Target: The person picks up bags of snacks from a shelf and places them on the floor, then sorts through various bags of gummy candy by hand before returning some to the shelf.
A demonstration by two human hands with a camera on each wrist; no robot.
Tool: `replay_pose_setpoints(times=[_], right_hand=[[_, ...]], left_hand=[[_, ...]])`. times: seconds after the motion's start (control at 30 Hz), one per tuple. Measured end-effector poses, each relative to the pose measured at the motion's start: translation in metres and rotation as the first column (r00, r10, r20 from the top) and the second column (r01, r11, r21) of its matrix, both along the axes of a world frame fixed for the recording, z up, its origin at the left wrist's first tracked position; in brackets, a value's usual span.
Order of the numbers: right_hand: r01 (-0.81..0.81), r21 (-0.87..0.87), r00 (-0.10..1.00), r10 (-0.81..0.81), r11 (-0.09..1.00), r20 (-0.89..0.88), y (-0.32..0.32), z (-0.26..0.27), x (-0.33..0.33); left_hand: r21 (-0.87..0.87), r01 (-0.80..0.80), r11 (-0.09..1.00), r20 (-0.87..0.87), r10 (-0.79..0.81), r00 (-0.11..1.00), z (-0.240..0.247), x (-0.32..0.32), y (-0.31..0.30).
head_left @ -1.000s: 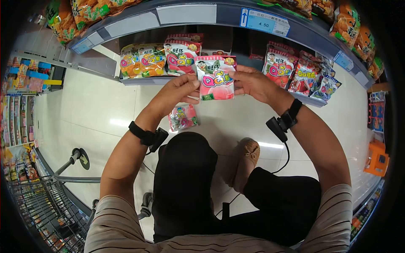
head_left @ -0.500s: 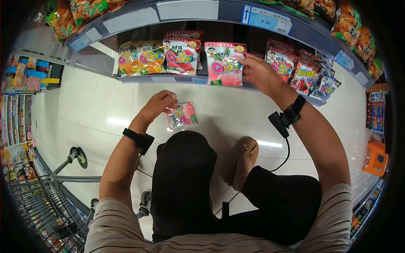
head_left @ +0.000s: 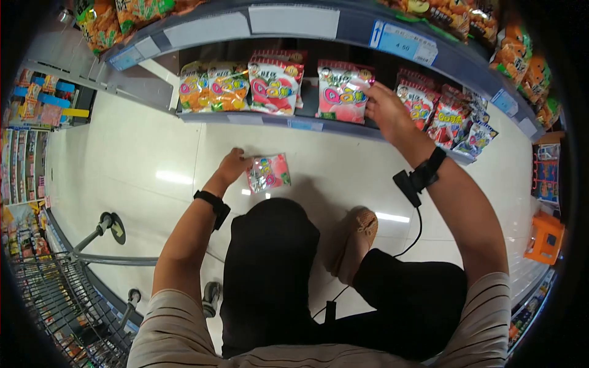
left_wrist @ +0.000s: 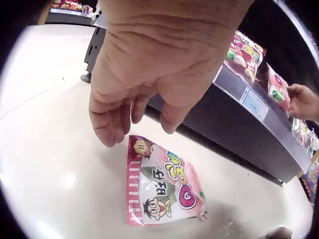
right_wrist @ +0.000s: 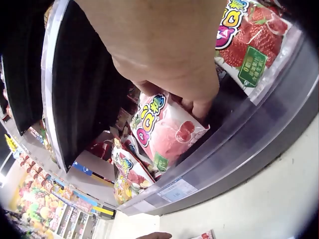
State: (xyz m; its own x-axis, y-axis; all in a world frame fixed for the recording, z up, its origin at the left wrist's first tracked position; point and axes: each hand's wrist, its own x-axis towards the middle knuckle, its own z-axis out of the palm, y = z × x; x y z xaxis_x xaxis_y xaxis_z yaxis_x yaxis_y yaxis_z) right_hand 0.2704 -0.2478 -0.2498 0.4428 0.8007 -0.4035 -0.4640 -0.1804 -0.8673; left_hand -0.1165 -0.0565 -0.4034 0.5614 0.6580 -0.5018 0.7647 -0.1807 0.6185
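On the shelf's lower tier stands a pink-and-white bag of QQ gummy candy (head_left: 340, 98) with peaches printed on it. My right hand (head_left: 392, 113) pinches this bag by its right edge; in the right wrist view the fingers curl behind the upper part of the gummy bag (right_wrist: 172, 132). A second peach gummy bag (head_left: 269, 173) lies flat on the floor. My left hand (head_left: 233, 165) is at its left end. In the left wrist view the loosely bent fingers hover over the end of the floor bag (left_wrist: 167, 186), with nothing between them and the thumb.
Orange gummy bags (head_left: 211, 89) and a red-and-white one (head_left: 273, 86) stand left on the tier; more bags (head_left: 451, 119) stand right. Above runs the upper shelf edge (head_left: 294, 21) with price tags. A wire cart (head_left: 67, 300) is at the left, an orange stool (head_left: 545, 238) at the right.
The peach bag, held up by both hands, moved forward onto the shelf in my right hand. My left hand let go of it and moved down to the bag on the floor.
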Motion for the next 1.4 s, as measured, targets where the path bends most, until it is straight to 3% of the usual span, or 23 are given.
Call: replay_pose_setpoints(times=[0.07,0.17,0.27,0.47,0.57,0.67,0.7,0.73,0.8,0.97,1.1,1.27,1.3,1.4], right_hand=[[0.016,-0.009,1.000,-0.016,1.000,0.004,0.000,-0.003,0.002],[0.000,0.007,1.000,0.000,1.000,-0.006,-0.003,0.005,-0.001],[0.012,0.016,1.000,-0.012,1.000,0.002,-0.005,0.003,-0.001],[0.031,0.011,0.999,-0.031,0.999,-0.008,-0.002,0.004,-0.001],[0.045,0.007,0.997,-0.045,0.999,-0.069,-0.003,0.008,-0.003],[0.047,0.044,0.951,-0.031,0.998,-0.309,0.001,0.001,0.000],[0.018,0.012,0.940,-0.013,1.000,-0.341,-0.001,0.014,-0.006],[-0.138,0.098,0.914,0.165,0.986,-0.371,-0.009,0.011,0.001],[-0.197,0.320,0.790,0.343,0.927,-0.508,-0.010,0.000,0.001],[-0.286,0.466,0.648,0.527,0.837,-0.550,-0.009,0.015,-0.008],[-0.328,0.549,0.551,0.628,0.769,-0.550,-0.006,0.017,-0.014],[-0.379,0.606,0.486,0.708,0.699,-0.513,-0.001,0.013,-0.025],[-0.360,0.648,0.389,0.739,0.671,-0.549,0.000,0.012,-0.026],[-0.431,0.548,0.584,0.685,0.717,-0.436,-0.008,0.015,-0.018]], left_hand=[[-0.149,-0.108,0.983,-0.033,0.104,0.994,0.000,0.002,-0.004],[-0.228,-0.186,0.956,-0.080,0.172,0.982,0.003,0.007,-0.010],[-0.353,-0.134,0.926,-0.089,0.110,0.990,0.011,0.006,-0.009],[-0.345,-0.052,0.937,-0.085,0.024,0.996,0.019,0.005,-0.006],[-0.206,-0.061,0.977,-0.033,0.056,0.998,0.020,0.003,-0.004],[-0.145,0.017,0.989,0.012,-0.015,1.000,0.051,0.013,-0.003],[-0.246,0.002,0.969,0.023,0.004,1.000,0.071,0.021,-0.006],[-0.298,0.018,0.954,0.073,0.004,0.997,0.090,0.030,-0.009],[-0.394,0.057,0.917,0.175,0.014,0.984,0.128,0.053,-0.015],[-0.304,0.180,0.936,0.382,-0.054,0.922,0.212,0.115,-0.035],[-0.075,0.158,0.985,0.593,-0.083,0.801,0.216,0.162,-0.053],[-0.153,0.274,0.949,0.687,-0.097,0.720,0.229,0.197,-0.054],[-0.167,0.290,0.942,0.674,-0.106,0.731,0.228,0.200,-0.051],[-0.223,0.241,0.945,0.679,-0.027,0.734,0.229,0.201,-0.053]])
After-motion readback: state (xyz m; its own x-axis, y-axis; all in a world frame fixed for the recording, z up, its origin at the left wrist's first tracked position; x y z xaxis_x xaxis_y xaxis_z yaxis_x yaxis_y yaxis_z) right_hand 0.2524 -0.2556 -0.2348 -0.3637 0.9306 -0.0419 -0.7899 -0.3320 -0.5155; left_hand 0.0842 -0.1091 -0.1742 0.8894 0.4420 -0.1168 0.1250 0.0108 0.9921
